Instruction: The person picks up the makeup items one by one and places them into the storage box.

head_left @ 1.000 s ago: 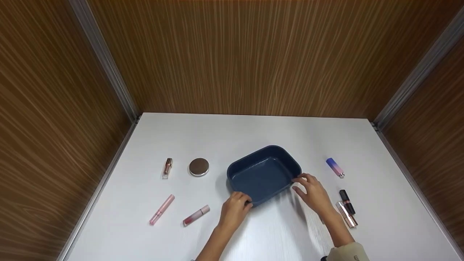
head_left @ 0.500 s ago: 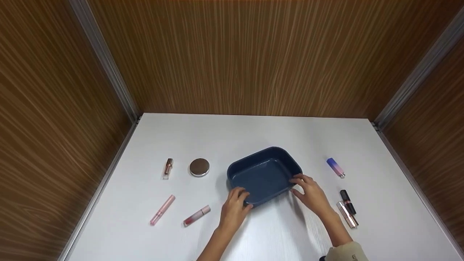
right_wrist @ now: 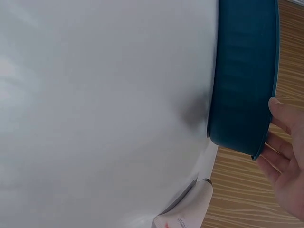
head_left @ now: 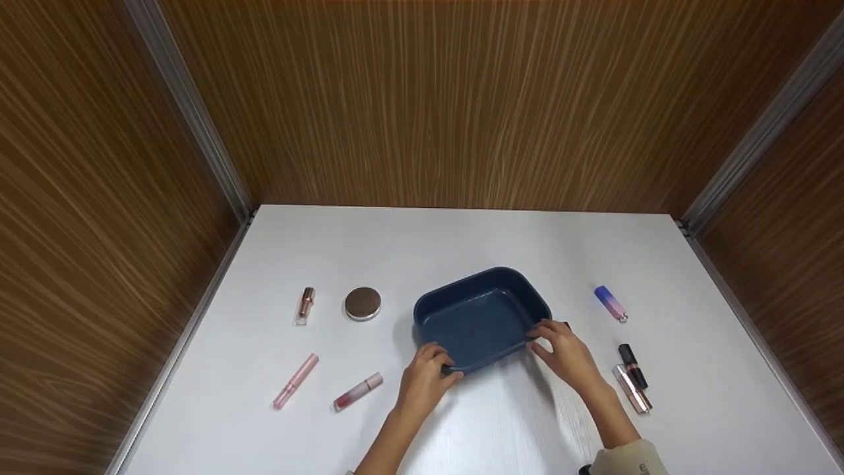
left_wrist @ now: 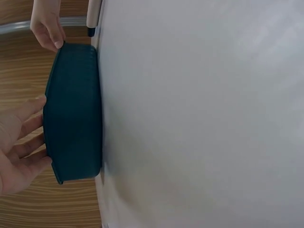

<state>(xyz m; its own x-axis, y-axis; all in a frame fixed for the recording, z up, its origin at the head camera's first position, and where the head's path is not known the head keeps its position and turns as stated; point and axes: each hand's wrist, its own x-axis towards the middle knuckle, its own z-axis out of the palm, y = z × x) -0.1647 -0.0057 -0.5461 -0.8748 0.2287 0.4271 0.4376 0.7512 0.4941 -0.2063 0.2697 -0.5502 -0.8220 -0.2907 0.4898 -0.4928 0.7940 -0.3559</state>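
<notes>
A dark blue rectangular storage box (head_left: 475,323) with rounded corners sits on the white table, turned at an angle, with nothing inside it. My left hand (head_left: 425,382) pinches its rim at the front-left corner, thumb outside and fingers over the edge. At the front-right rim, my right hand (head_left: 564,353) grips in the same way. In the left wrist view, the box's outer wall (left_wrist: 73,114) shows between both hands. The right wrist view has my right hand (right_wrist: 287,159) at the box's corner. A pale tube with a dark end (right_wrist: 185,206) lies close by, mostly hidden in the head view.
Left of the box lie a round compact (head_left: 362,304), a small lipstick (head_left: 305,305), a pink tube (head_left: 295,381) and a red-pink lip gloss (head_left: 358,391). On the right are a blue-pink lipstick (head_left: 610,303), a black tube (head_left: 633,366) and a rose-gold tube (head_left: 632,389). Wood-grain panels surround the table.
My left fingers lifted over the rim and closed on it again. The right hand shifted slightly left along the rim. The box has barely moved. A dark tip now shows beside my right hand.
</notes>
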